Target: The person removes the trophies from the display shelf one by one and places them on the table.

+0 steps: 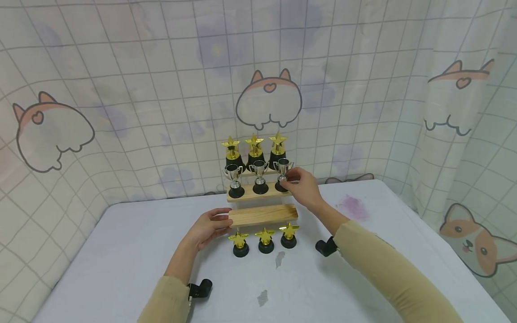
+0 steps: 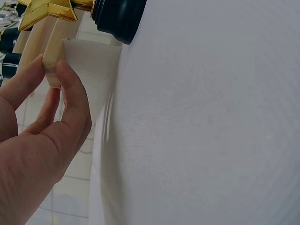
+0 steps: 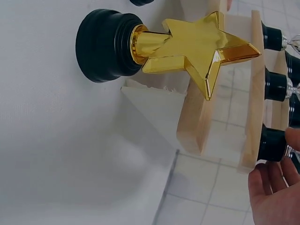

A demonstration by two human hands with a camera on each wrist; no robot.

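A: Left hand?
B: Gripping left end of lowest step of wooden stand; thumb over, fingers under, seen close from left wrist.

A: Right hand?
B: Fingers pinched on rightmost silver cup trophy, standing upright on middle step of stand, at right end.

A: Elsewhere on stand?
B: Two more silver cups left of it on same step. Three tall gold star trophies on top step.

A: Off stand?
B: Three small gold star trophies in row on white table, just in front of lowest step. Cartoon-print curtain behind stand.
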